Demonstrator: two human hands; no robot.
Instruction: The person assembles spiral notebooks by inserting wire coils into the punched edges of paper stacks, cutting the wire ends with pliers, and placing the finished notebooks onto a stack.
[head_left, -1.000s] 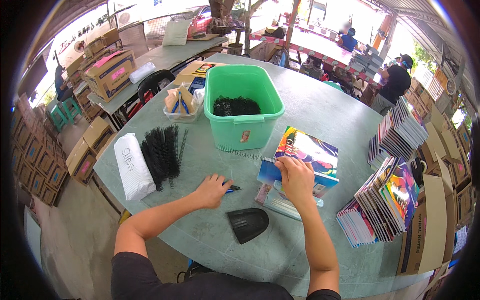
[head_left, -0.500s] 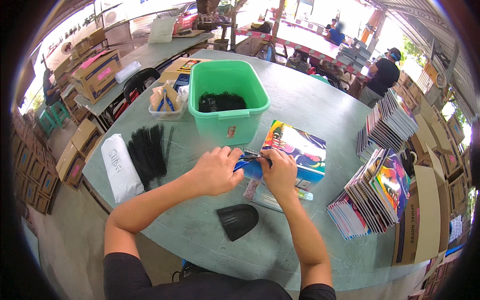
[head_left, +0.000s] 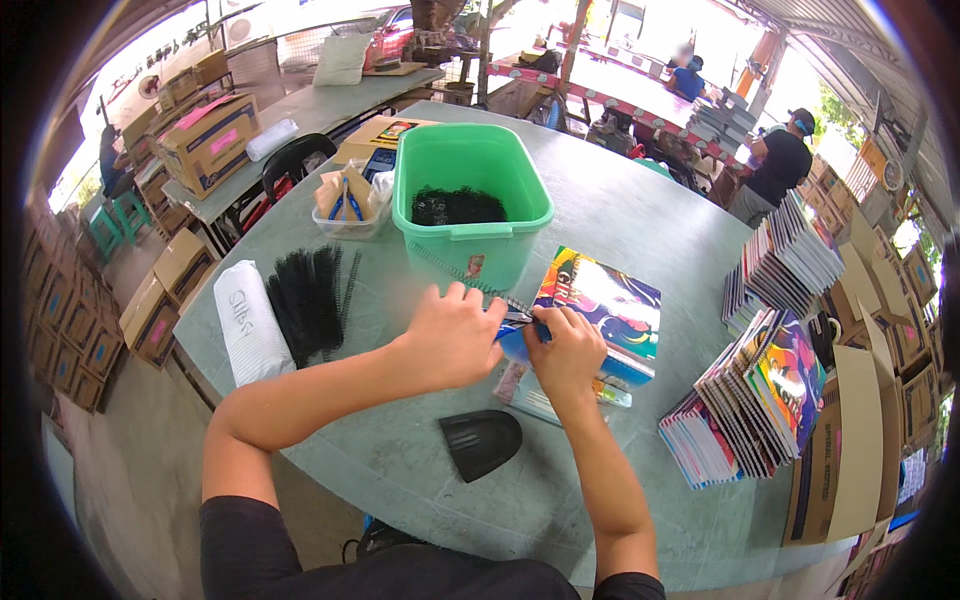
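Observation:
My left hand (head_left: pixel 455 335) is closed around blue-handled pliers (head_left: pixel 514 321), their metal jaws pointing toward my other hand. My right hand (head_left: pixel 565 345) pinches the end of a thin dark spiral binding coil (head_left: pixel 455 272) close to the jaws. From there the coil slants up and left, in front of the green tub (head_left: pixel 475 235). Just beyond my right hand lies a stack of colourful notebooks (head_left: pixel 605 300). My fingers hide whether the coil is threaded into a notebook. Loose black coils (head_left: pixel 460 205) lie inside the tub.
A bundle of black coils (head_left: pixel 308 300) lies beside a white wrapped roll (head_left: pixel 250 322). A black curved piece (head_left: pixel 480 443) rests near me. Spiral notebooks (head_left: pixel 750 395) are piled at right, near an open carton (head_left: pixel 840 450). A small clear container (head_left: pixel 350 215) holds tools. A person (head_left: pixel 780 165) stands far right.
The coil's free end has swung upward and now crosses the tub's front. Both hands stay together, with the pliers at the coil's end. The whole view has shifted slightly.

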